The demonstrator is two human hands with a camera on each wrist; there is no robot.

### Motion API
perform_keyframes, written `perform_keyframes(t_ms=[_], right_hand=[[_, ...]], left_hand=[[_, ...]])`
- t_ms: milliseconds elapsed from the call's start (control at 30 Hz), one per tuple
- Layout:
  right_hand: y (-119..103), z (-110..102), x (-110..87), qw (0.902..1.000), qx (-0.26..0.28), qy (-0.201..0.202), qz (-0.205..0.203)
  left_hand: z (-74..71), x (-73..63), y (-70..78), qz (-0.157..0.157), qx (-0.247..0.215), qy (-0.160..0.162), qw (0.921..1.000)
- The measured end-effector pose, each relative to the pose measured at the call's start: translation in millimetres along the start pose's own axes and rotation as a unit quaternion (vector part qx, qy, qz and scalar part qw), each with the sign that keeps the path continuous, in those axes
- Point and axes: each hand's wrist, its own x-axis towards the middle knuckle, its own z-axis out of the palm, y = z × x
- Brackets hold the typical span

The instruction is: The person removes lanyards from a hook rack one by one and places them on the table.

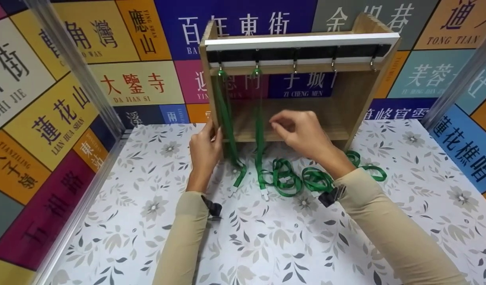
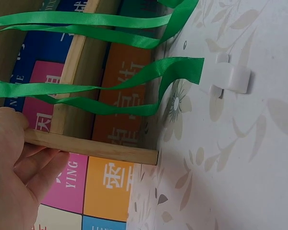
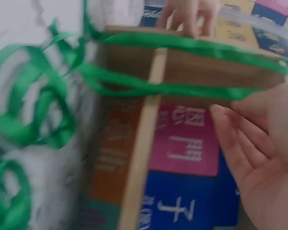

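Observation:
A wooden rack [image 1: 352,95] stands on the table, with a row of metal hooks [image 1: 295,67] along its top front. One green lanyard [image 1: 226,114] hangs from the leftmost hook and a second green lanyard [image 1: 259,136] from the hook beside it; their lower ends lie on the table. My left hand [image 1: 204,150] grips the rack's left side panel [image 2: 101,148], thumb and fingers on either side of its edge. Just right of the second lanyard, my right hand [image 1: 304,132] is raised with loosely bent fingers [image 3: 225,129] and holds nothing visible.
Coiled green lanyards lie in front of the rack, one coil [image 1: 288,192] near its middle and another [image 1: 317,185] beside it. More green loops [image 1: 375,170] show past my right wrist. Sign-patterned walls [image 1: 136,83] enclose the floral-covered table [image 1: 120,237].

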Motion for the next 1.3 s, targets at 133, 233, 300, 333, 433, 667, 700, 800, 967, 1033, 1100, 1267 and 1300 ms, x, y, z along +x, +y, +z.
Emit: perform_keyframes(t_ms=[133,233,300,333,433,667,700,800,967,1033,1100,1267,1300], right_hand=[[-18,0,15.6,0.9960,0.032,0.083,-0.009],[-28,1,25.3,0.9910,0.048,0.125,-0.004],[-34,2,31.4,0.9886,0.051,0.141,0.005],[-36,2,34.6,0.9880,0.049,0.146,0.011],[-42,3,42.6,0.9865,0.039,0.155,0.035],[-59,5,62.3,0.9773,-0.045,0.179,0.104],[-61,5,65.2,0.9758,-0.055,0.180,0.112],[-67,4,72.5,0.9714,-0.071,0.184,0.132],[-70,2,80.1,0.9672,-0.059,0.191,0.157],[-71,2,81.6,0.9668,-0.050,0.195,0.156],[-71,2,82.5,0.9669,-0.044,0.200,0.152],[-76,3,79.9,0.9692,-0.026,0.208,0.129],[-78,3,78.5,0.9706,-0.018,0.207,0.122]], left_hand=[[0.2,-0.3,1.0,-0.010,-0.011,-0.013,0.9998],[0.3,-0.2,1.2,-0.017,-0.017,-0.017,0.9996],[0.3,0.1,1.1,-0.016,-0.016,-0.013,0.9997],[0.4,0.1,0.9,-0.014,-0.014,-0.011,0.9997],[0.2,-0.5,0.8,-0.010,-0.011,-0.008,0.9999],[0.3,-1.8,0.7,-0.012,-0.005,-0.004,0.9999],[0.5,-1.6,0.5,-0.011,-0.004,-0.002,0.9999],[1.0,-0.4,0.2,-0.008,-0.006,-0.001,1.0000],[0.9,0.3,0.5,-0.007,-0.011,-0.002,0.9999],[0.8,0.4,0.8,-0.008,-0.010,-0.002,0.9999],[0.6,0.4,1.0,-0.009,-0.013,-0.004,0.9999],[0.0,-0.5,0.3,-0.012,-0.012,-0.007,0.9998],[-0.1,-0.8,0.0,-0.012,-0.012,-0.007,0.9998]])
